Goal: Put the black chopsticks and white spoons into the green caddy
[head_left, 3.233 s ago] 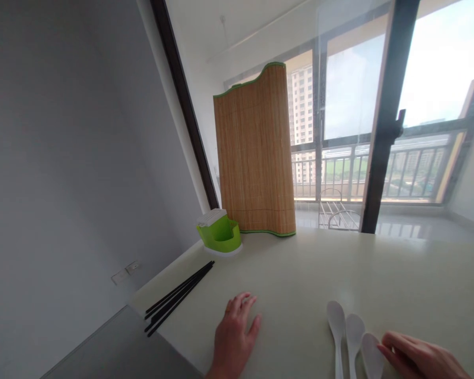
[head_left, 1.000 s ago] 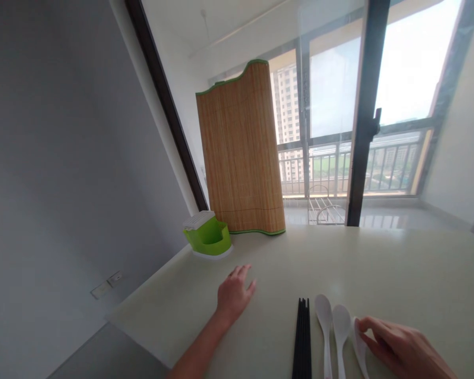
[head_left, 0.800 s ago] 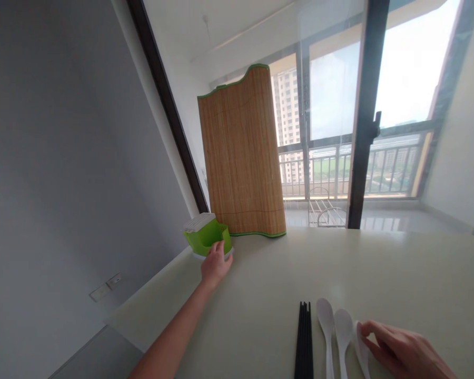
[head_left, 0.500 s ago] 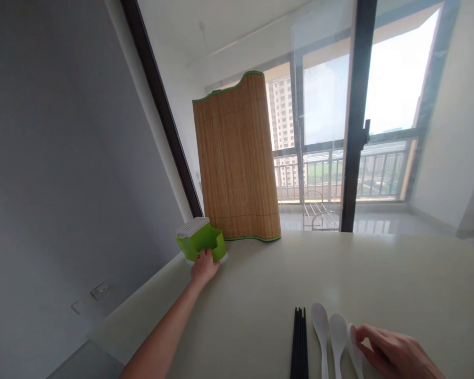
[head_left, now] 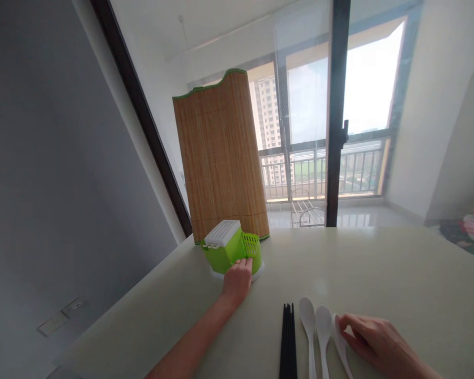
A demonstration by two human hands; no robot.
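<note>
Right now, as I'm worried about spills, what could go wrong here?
1. The left hand grips only the near side of the green holder, which looks tilted, so it might tip.
2. The bamboo mat stands upright just behind the holder; a bump could topple it.
3. The right hand rests on the spoons beside the chopsticks; a nudge could scatter them.

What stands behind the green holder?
A rolled bamboo mat stands upright behind the green holder, which the left hand grips. The mat's lower front edge is hidden.
</note>
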